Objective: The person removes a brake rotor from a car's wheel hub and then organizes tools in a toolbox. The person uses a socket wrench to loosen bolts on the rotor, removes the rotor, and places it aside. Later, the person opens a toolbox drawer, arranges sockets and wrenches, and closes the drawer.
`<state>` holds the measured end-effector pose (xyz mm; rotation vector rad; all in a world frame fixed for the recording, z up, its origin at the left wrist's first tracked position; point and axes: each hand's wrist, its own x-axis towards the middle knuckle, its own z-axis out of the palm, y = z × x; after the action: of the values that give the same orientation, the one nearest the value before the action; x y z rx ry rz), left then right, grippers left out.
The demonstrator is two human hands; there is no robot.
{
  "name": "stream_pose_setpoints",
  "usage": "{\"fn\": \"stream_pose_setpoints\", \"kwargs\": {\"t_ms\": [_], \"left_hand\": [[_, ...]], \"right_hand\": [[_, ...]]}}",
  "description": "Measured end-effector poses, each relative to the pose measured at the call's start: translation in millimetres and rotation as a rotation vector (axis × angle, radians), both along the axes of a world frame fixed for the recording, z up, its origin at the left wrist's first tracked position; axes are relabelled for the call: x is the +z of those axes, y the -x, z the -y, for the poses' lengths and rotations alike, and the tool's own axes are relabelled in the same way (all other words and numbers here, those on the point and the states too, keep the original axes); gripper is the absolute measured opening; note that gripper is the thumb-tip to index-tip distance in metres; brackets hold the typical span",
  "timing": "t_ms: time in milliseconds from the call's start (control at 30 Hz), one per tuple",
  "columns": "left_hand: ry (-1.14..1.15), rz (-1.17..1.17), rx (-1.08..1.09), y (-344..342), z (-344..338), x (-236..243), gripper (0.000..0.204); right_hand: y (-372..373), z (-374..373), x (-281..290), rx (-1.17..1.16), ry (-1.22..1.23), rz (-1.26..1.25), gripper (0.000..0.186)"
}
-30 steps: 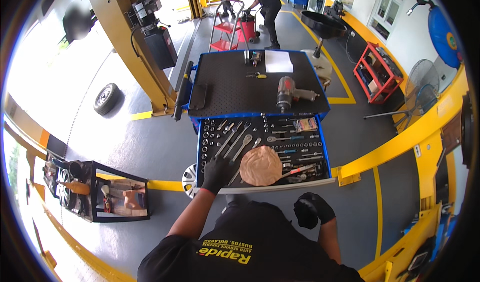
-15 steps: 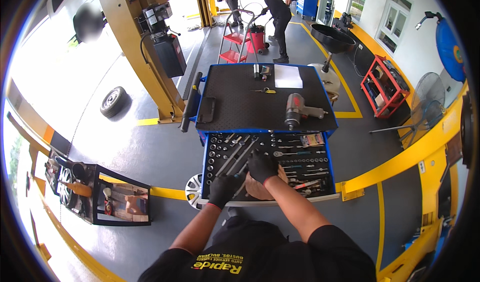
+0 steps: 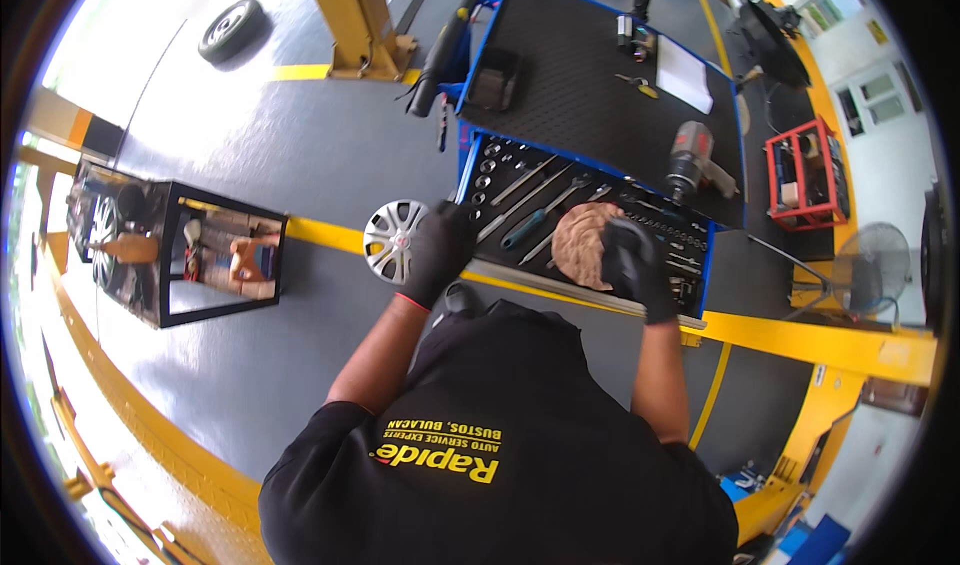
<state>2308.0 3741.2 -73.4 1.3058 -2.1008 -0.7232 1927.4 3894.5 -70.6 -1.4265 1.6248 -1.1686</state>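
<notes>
My left hand (image 3: 440, 250), in a black glove, is closed at the left front corner of the open drawer (image 3: 545, 283). Whatever it may hold is hidden by its fingers. Beside the right edge of a round, crumpled brown cloth (image 3: 581, 245) is my right hand (image 3: 640, 268), also gloved, its fingers curled. I cannot make out what is in them. The cloth lies over tools in the drawer. Left of it are a teal-handled tool (image 3: 524, 230) and long metal bars. Several sockets (image 3: 484, 182) stand along the drawer's left side.
On the blue cart's black top (image 3: 580, 70) lie an impact wrench (image 3: 690, 157), white paper (image 3: 684, 75) and a small yellow-handled item (image 3: 640, 87). A silver wheel cover (image 3: 393, 243) is left of the drawer. A black-framed rack (image 3: 220, 315) stands further left, a red trolley (image 3: 808, 177) at right.
My view has tilted down and turned. My hands have moved apart: the left to the drawer's left corner, the right off the tools to the cloth's right side. More of the cloth shows.
</notes>
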Motion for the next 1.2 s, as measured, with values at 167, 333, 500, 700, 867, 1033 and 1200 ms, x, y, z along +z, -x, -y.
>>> {"fn": "stream_pose_setpoints", "kwargs": {"t_ms": [167,333,500,700,867,1033,1200], "left_hand": [[-0.013,-0.007,0.069,-56.1,55.3,23.4,0.024],[-0.136,0.06,-0.09,3.5,69.6,14.7,0.028],[0.007,0.271,0.033,46.1,64.4,-11.3,0.028],[0.046,0.298,-0.124,46.0,55.9,-3.5,0.03],[0.022,0.401,-0.273,35.8,44.0,7.5,0.022],[0.053,0.424,-0.221,36.0,52.6,-1.7,0.019],[0.296,0.238,-0.278,66.2,50.2,-5.8,0.02]], "right_hand": [[46.8,-77.5,-16.6,-0.247,-0.158,0.237,0.025],[53.0,-69.3,-44.2,-0.479,-0.263,-0.526,0.023],[49.3,-64.4,-40.7,-0.513,-0.183,-0.447,0.026],[15.9,-84.5,-19.6,-0.597,-0.078,-0.752,0.022],[-2.8,-101.2,-6.9,-0.58,-0.004,-0.503,0.015],[1.5,-94.9,-33.8,-0.638,0.252,-0.663,0.013],[37.4,-72.7,-69.8,-0.795,0.279,0.238,0.017]]}}
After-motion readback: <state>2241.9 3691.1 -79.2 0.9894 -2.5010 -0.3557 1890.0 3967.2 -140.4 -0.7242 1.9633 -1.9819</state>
